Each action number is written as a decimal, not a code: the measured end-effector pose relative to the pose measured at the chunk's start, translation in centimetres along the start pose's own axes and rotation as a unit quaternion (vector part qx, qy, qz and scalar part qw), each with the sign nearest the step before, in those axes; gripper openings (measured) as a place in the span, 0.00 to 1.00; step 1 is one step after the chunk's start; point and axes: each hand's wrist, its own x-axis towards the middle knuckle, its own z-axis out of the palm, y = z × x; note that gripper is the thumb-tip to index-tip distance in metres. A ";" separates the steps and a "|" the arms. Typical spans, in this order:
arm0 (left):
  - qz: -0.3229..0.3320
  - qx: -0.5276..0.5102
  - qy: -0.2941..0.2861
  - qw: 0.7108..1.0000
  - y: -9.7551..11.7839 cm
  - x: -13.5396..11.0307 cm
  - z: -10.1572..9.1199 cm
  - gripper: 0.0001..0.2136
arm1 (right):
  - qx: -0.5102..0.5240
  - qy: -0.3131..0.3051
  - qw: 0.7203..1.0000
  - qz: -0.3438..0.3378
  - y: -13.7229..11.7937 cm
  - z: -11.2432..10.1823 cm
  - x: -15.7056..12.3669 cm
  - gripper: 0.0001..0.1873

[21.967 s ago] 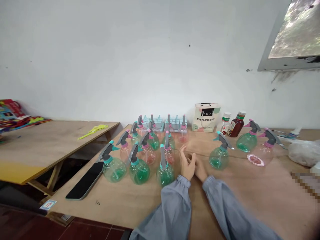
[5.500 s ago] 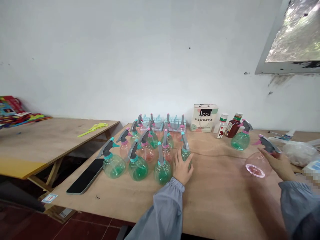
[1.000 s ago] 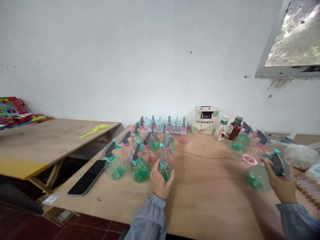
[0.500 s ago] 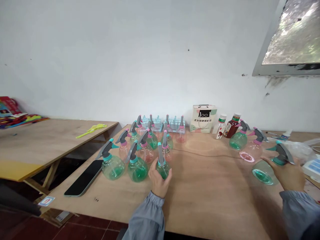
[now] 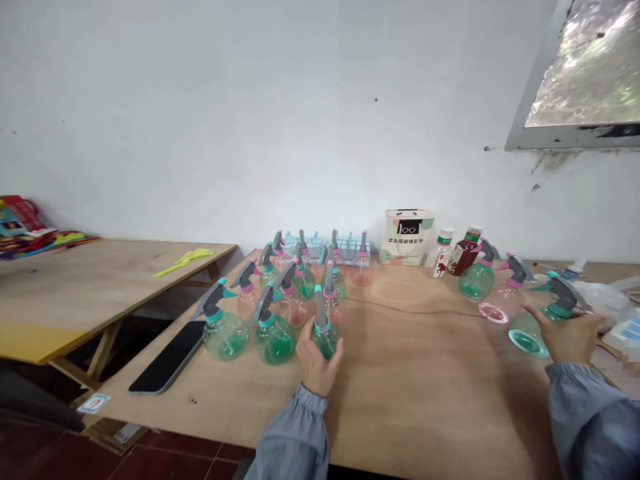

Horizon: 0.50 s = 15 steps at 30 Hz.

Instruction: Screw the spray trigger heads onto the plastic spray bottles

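My left hand (image 5: 319, 363) is wrapped round a green spray bottle (image 5: 326, 339) with a grey trigger head, at the front of a group of pink and green spray bottles. Beside it on the left is another green spray bottle (image 5: 276, 341) with a turquoise collar. At the right, my right hand (image 5: 573, 333) grips a green spray bottle (image 5: 529, 339), its base tilted toward the table's middle. A pink spray bottle (image 5: 503, 298) and a green spray bottle with a pink collar (image 5: 477, 280) stand just behind that hand.
A black phone (image 5: 169, 359) lies at the table's left. Along the wall are pale blue racks (image 5: 315, 247), a paper bag (image 5: 406, 239), a white bottle (image 5: 441, 255) and a dark red bottle (image 5: 464, 252). Clear plastic (image 5: 597, 300) lies far right. Another table (image 5: 100, 287) stands left, across a gap.
My right hand has moved slightly up and away from me with its spray bottle. My left hand stays in place round its bottle.
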 end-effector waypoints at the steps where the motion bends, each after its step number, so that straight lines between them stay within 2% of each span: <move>1: 0.000 -0.001 0.001 1.000 0.0 0.0 0.0 0.32 | 0.016 0.006 1.000 0.022 0.0 0.2 0.0 0.66; 3: -0.003 -0.002 -0.001 1.000 0.0 0.0 0.0 0.32 | 0.034 0.017 0.998 0.052 0.2 0.5 0.0 0.71; 6: -0.005 -0.003 -0.006 1.000 0.0 0.0 0.0 0.32 | 0.026 0.078 0.996 0.019 0.7 0.3 -0.7 0.73; 9: -0.003 -0.004 -0.004 1.000 0.1 0.1 -0.1 0.33 | 0.068 0.185 0.975 -0.106 -0.1 -0.4 -3.0 0.67; 11: -0.006 -0.004 -0.004 1.000 0.2 0.2 -0.2 0.33 | 0.135 0.206 0.948 -0.201 -2.4 -0.4 -5.4 0.53; 13: -0.005 -0.007 -0.006 1.000 0.3 0.3 -0.3 0.33 | 0.199 0.132 0.935 -0.261 -6.2 0.7 -7.9 0.37; 14: -0.003 -0.009 -0.008 1.000 0.4 0.3 -0.4 0.33 | 0.221 0.051 0.935 -0.272 -8.5 1.8 -9.0 0.31; 15: -0.001 -0.010 -0.009 1.000 0.4 0.4 -0.4 0.32 | 0.229 -0.063 0.931 -0.276 -11.1 3.1 -10.0 0.28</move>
